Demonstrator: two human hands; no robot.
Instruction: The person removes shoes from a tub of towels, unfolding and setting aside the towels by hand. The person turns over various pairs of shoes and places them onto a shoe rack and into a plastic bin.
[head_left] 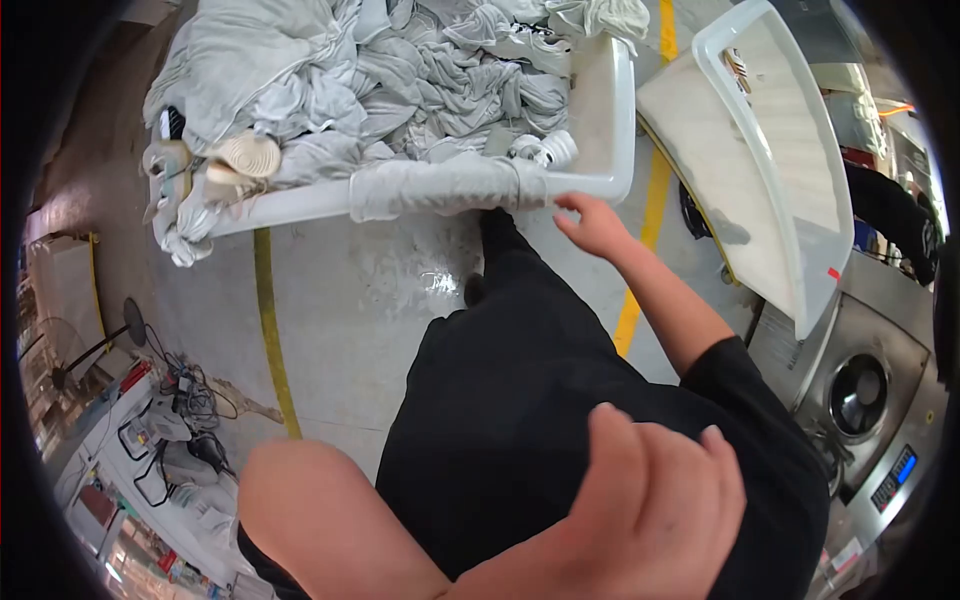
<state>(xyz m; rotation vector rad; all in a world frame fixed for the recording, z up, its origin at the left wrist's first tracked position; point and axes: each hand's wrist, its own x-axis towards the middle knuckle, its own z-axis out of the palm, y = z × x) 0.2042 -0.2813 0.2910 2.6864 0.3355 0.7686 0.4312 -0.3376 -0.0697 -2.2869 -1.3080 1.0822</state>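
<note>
My right hand (595, 228) reaches forward at the front rim of a white cart (600, 185), with thumb and fingers apart. Its fingertips are by the rim, close to the end of a grey cloth (440, 188) wrapped over it; I cannot tell whether they touch. My left hand (655, 495) is large and near the camera, in front of my black clothing. Its fingers are loosely bent and somewhat apart, with nothing visible in them. Piled grey-white cloths (430, 85) fill the cart. A beige shoe (245, 158) and a white rolled item (545, 150) lie on the pile.
A second white cart (800, 180) stands tilted-looking at the right. Beyond it is a steel machine (860, 390) with a round door. Yellow lines (640, 265) cross the grey floor. At the lower left are tangled cables (195, 390) and a fan (130, 320).
</note>
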